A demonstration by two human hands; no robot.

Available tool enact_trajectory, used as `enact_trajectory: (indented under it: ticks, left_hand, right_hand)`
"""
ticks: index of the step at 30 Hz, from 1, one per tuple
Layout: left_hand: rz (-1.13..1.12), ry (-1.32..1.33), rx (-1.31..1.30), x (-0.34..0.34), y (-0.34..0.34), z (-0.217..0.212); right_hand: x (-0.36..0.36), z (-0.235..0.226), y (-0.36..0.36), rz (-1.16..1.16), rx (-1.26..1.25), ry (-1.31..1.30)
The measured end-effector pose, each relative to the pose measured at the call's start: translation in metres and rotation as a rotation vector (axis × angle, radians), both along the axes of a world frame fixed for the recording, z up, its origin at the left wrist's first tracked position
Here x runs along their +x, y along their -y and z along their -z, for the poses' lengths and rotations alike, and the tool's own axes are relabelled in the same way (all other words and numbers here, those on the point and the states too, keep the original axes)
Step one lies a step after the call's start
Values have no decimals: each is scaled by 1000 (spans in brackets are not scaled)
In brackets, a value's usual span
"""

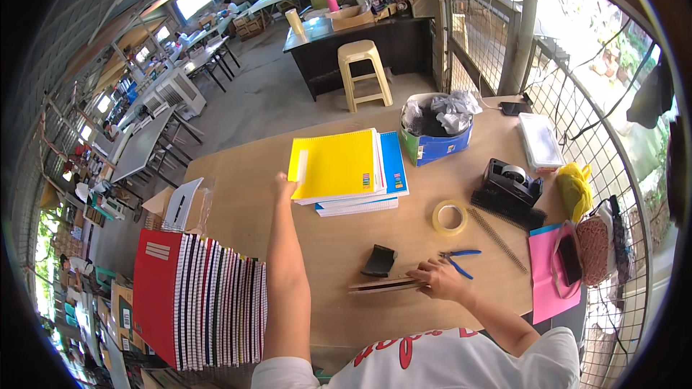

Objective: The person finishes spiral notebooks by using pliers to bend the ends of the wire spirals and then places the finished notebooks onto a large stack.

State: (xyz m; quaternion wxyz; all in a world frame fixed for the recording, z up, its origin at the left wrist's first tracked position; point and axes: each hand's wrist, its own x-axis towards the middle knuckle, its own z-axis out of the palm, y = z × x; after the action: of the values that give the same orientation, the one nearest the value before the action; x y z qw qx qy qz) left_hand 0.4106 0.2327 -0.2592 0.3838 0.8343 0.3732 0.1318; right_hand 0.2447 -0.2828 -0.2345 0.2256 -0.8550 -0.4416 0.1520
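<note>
My left hand [286, 186] pinches the near left corner of a yellow spiral notebook [331, 164]. That notebook lies on top of a stack, with a blue-covered notebook [393, 162] showing at its right side. My right hand [440, 279], slightly blurred, has its fingers closed over the end of a long thin brown strip with dark edges [382, 287], low over the table. Just beyond the strip is a small black curved piece [379, 261]. Blue-handled pliers [461, 262] lie beside my right fingers. The undersides of both hands are hidden.
Spiral notebooks [216, 302] with a red cover foremost stand stacked at the left. A tape roll [450, 217], a spiral coil [497, 239] and a black tape dispenser [507, 186] lie rightward. Behind stands a blue-green box [437, 148] of scraps. A pink folder [546, 274] borders the right edge.
</note>
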Motion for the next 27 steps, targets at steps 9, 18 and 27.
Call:
enact_trajectory:
  ticks: [9,18,27]
  left_hand:
    - [337,797,10,-129,147,-150]
    - [121,747,-627,-294,139,23]
    - [163,811,-731,-329,121,81]
  right_hand:
    - [111,-40,-57,742,1127,-126]
    - [-1,-89,-92,400,651,-402]
    - [-26,-39,-118,257,729,-261]
